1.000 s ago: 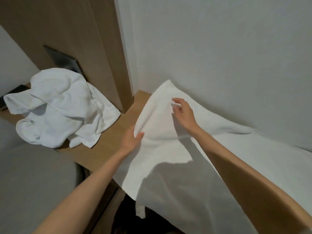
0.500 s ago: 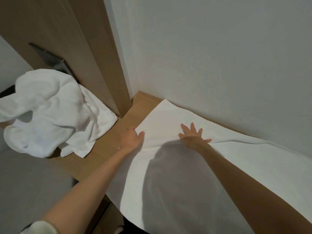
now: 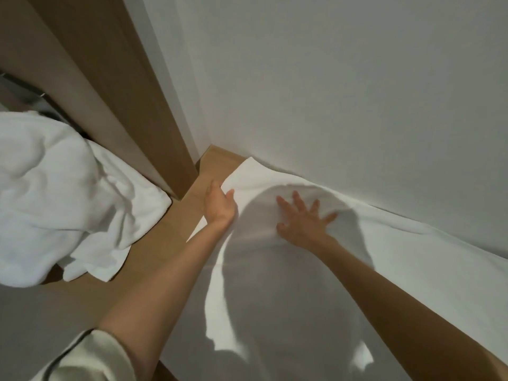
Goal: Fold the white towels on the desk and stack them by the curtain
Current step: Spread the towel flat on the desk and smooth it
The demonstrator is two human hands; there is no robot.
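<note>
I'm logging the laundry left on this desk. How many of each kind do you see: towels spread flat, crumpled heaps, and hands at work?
spread towel: 1
crumpled towel heap: 1 (the towels inside it cannot be counted)
Hands on the spread towel: 2. The left hand pinches its edge and the right hand presses flat.
Total: 4
</note>
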